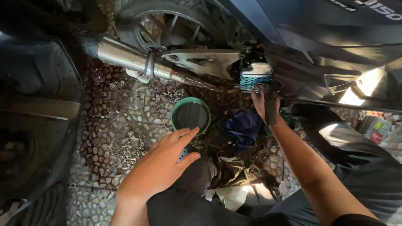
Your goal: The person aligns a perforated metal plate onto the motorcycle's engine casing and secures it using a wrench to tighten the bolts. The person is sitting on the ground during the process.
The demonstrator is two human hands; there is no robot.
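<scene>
- Head view, looking down: person crouched beside a motorcycle, pebble-stone floor point(125, 125) underneath.
- Left hand point(161, 165), lower centre: fingers loosely spread, not gripping; index tip touches the near rim of the green drain pan point(190, 115), thumb rests on a small perforated teal piece just below it.
- Drain pan sits on the floor at centre frame, below the exhaust pipe point(125, 56) and just left of the engine underside. Inside looks dark; can't tell if oil is in it or how much.
- Right hand point(264, 102), centre-right, reaches up to the engine bottom by the teal guard point(255, 77). Fingers curled narrow round a dark tool handle point(271, 111); the working end is hidden, can't tell what it bites on.
- Progress, judged: pan set in place, tool at the engine, so prob. early to mid. No stream of oil visible; nothing visibly removed yet.
- Blue rag point(243, 125) and dark cloths lie between pan and right wrist.
- Rear wheel point(167, 25) upper centre; small can point(374, 129) at right edge.
</scene>
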